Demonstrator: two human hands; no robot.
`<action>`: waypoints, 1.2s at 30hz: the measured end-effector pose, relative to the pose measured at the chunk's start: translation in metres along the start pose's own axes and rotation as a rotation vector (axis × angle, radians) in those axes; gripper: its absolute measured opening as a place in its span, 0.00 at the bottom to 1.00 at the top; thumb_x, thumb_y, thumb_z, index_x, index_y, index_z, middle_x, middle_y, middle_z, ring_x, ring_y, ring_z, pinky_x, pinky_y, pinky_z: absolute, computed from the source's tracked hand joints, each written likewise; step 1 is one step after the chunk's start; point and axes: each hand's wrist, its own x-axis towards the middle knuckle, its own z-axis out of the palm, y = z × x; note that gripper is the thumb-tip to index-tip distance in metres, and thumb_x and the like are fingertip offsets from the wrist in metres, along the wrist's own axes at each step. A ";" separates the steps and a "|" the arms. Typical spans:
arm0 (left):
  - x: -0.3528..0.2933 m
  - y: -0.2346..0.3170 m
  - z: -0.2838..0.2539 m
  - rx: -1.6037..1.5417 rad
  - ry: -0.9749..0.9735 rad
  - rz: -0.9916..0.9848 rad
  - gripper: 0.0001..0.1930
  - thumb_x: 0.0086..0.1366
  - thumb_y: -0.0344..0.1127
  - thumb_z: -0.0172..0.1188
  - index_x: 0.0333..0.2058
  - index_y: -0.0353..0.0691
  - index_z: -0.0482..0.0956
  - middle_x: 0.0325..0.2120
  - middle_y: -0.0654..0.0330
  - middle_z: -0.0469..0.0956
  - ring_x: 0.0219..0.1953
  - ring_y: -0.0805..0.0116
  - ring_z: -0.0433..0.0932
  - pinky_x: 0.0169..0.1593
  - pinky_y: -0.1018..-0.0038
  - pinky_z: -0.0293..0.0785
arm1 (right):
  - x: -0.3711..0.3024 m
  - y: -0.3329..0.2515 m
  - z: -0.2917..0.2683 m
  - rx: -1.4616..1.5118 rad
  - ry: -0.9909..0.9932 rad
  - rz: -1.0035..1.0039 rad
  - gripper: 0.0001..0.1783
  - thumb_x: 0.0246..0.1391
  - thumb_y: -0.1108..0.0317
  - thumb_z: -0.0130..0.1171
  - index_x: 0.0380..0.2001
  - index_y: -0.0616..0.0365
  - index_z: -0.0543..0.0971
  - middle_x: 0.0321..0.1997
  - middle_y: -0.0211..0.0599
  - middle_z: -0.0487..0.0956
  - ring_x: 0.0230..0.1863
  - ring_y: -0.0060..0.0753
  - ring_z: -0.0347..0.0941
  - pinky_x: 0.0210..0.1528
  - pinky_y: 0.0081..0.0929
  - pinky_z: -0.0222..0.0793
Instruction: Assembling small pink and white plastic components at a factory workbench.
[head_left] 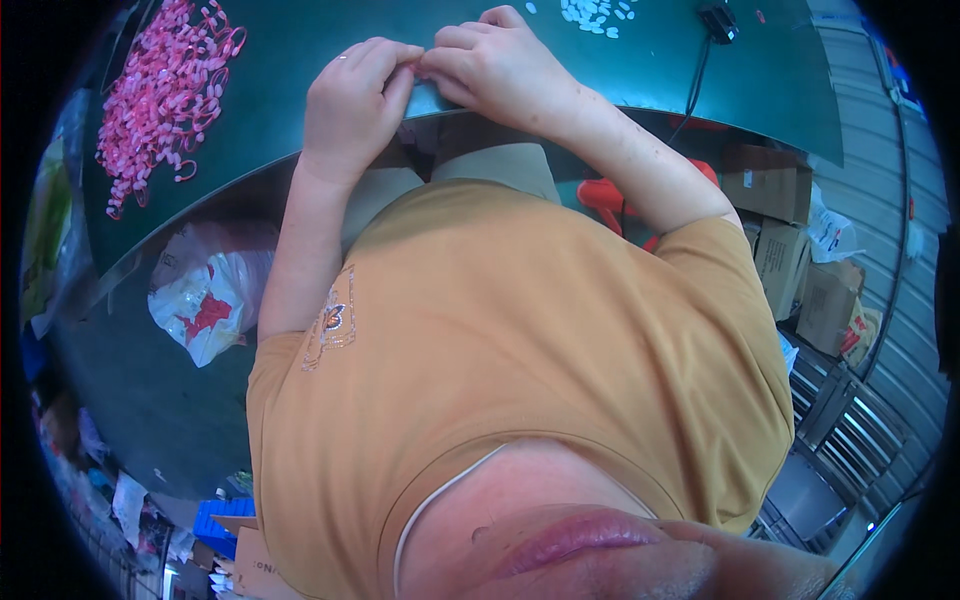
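Note:
My left hand (352, 100) and my right hand (497, 62) meet at the front edge of the green table (560, 85). The fingers of both are closed in a pinch, their tips touching or nearly so. A bit of pink shows between the fingertips, too small and too covered to name. To the left lies a heap of pink loops with small pale tags or beads (165, 95). Beyond my right hand, several small white oval pieces (592, 14) are scattered on the tabletop.
A black plug-like device (718, 22) with a cable hanging over the edge sits at the table's right. Below are a white plastic bag (205, 310) on the left, a red-orange object (605, 200) by my right arm and cardboard boxes (768, 185) farther right.

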 end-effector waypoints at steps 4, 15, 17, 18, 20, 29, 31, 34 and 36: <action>-0.001 0.000 0.000 -0.011 -0.029 -0.034 0.05 0.68 0.27 0.67 0.42 0.40 0.86 0.39 0.57 0.88 0.44 0.54 0.88 0.48 0.63 0.84 | 0.001 -0.010 0.000 -0.104 0.041 -0.008 0.05 0.58 0.62 0.70 0.37 0.45 0.85 0.35 0.22 0.80 0.43 0.28 0.84 0.57 0.43 0.71; 0.003 0.006 -0.002 0.005 -0.050 -0.058 0.06 0.68 0.26 0.68 0.42 0.40 0.87 0.40 0.56 0.88 0.45 0.54 0.88 0.49 0.63 0.84 | -0.008 -0.012 0.007 -0.059 0.086 0.061 0.07 0.61 0.61 0.69 0.41 0.46 0.86 0.37 0.25 0.82 0.42 0.33 0.83 0.57 0.44 0.70; 0.003 0.008 -0.005 -0.009 -0.061 -0.075 0.06 0.69 0.26 0.67 0.43 0.40 0.88 0.40 0.56 0.89 0.44 0.54 0.88 0.49 0.63 0.84 | -0.010 -0.006 0.001 0.027 0.083 0.069 0.09 0.62 0.60 0.70 0.44 0.45 0.87 0.40 0.27 0.84 0.43 0.36 0.84 0.57 0.43 0.71; 0.004 0.009 -0.009 -0.001 -0.058 -0.065 0.06 0.69 0.26 0.67 0.43 0.40 0.88 0.40 0.56 0.89 0.44 0.54 0.88 0.49 0.63 0.84 | -0.012 -0.002 -0.004 0.085 0.082 0.100 0.10 0.63 0.59 0.70 0.45 0.45 0.87 0.40 0.28 0.84 0.44 0.37 0.84 0.58 0.43 0.70; 0.002 0.010 -0.017 0.011 -0.076 -0.128 0.07 0.70 0.27 0.67 0.45 0.40 0.88 0.41 0.56 0.89 0.44 0.56 0.89 0.50 0.65 0.83 | -0.016 0.009 -0.015 0.143 0.080 0.124 0.11 0.64 0.58 0.70 0.47 0.45 0.88 0.40 0.29 0.85 0.45 0.39 0.84 0.58 0.43 0.70; 0.003 -0.077 -0.100 0.548 0.163 -0.166 0.12 0.74 0.31 0.64 0.52 0.44 0.89 0.50 0.54 0.89 0.50 0.53 0.88 0.53 0.61 0.84 | 0.038 0.056 -0.032 0.123 0.032 0.206 0.11 0.68 0.61 0.63 0.46 0.49 0.89 0.43 0.39 0.84 0.51 0.46 0.82 0.55 0.48 0.69; 0.006 -0.076 -0.097 0.530 0.191 -0.162 0.13 0.73 0.31 0.64 0.53 0.43 0.89 0.52 0.53 0.88 0.52 0.53 0.88 0.55 0.61 0.84 | 0.061 0.056 -0.015 0.114 0.059 0.173 0.11 0.68 0.61 0.63 0.46 0.49 0.89 0.43 0.39 0.84 0.51 0.45 0.82 0.55 0.48 0.69; 0.010 -0.062 -0.086 0.459 0.189 -0.140 0.14 0.73 0.31 0.65 0.54 0.43 0.89 0.54 0.54 0.88 0.56 0.54 0.87 0.60 0.62 0.82 | 0.091 0.050 0.000 0.026 0.032 0.129 0.11 0.68 0.60 0.62 0.44 0.48 0.90 0.44 0.39 0.84 0.52 0.44 0.82 0.56 0.50 0.69; 0.011 -0.055 -0.077 0.405 0.162 -0.124 0.13 0.74 0.31 0.66 0.55 0.43 0.89 0.55 0.55 0.88 0.59 0.56 0.86 0.63 0.63 0.80 | 0.102 0.049 0.010 -0.055 -0.025 0.116 0.11 0.67 0.59 0.62 0.44 0.47 0.90 0.44 0.39 0.84 0.52 0.43 0.82 0.56 0.50 0.69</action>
